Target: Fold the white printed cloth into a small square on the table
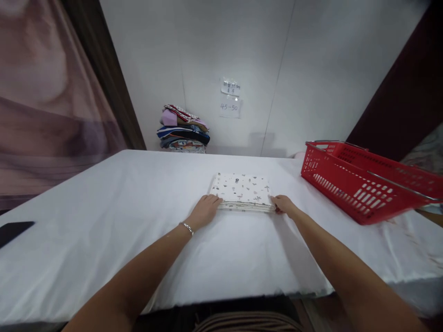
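A folded white cloth (242, 188) with small printed figures lies flat on the white-covered table (138, 198). Its layered front fold faces me. My left hand (206, 207), below a silver bracelet, holds the front left corner, with the fingertips on top and the thumb side hidden. At the front right corner, my right hand (283, 204) pinches the cloth's edge between thumb and fingers. Both forearms reach in from the bottom of the view.
On the right of the table stands a red plastic basket (341, 184) with metal handles. Behind the far edge rises a stack of folded clothes (183, 131) against the wall. A dark flat object (14, 230) lies at the left edge. Paper signs (230, 107) hang on the wall.
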{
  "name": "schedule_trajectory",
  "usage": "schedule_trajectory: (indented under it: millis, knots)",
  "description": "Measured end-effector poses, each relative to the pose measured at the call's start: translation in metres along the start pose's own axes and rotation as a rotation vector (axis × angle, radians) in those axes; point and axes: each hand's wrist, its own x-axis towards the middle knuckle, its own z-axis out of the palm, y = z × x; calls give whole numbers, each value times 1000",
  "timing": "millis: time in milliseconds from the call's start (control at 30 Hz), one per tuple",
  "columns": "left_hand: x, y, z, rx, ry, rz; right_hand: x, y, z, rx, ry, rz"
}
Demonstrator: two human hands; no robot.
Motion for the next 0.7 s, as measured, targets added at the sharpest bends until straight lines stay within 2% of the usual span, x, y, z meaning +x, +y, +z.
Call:
schedule_trajectory:
  millis: [100,167,333,500,700]
  knots:
    - [5,-2,2,34,-2,-31,2,-6,7,66,-100,72]
    - [8,-3,2,40,6,-57,2,-11,11,105,-115,96]
    - [4,-5,0,22,57,-49,-10,-11,14,184,-96,110]
    - [-4,-5,2,24,44,-24,-21,-3,17,176,-132,128]
    - [-5,-6,7,-7,39,-42,-1,-9,12,51,-70,135]
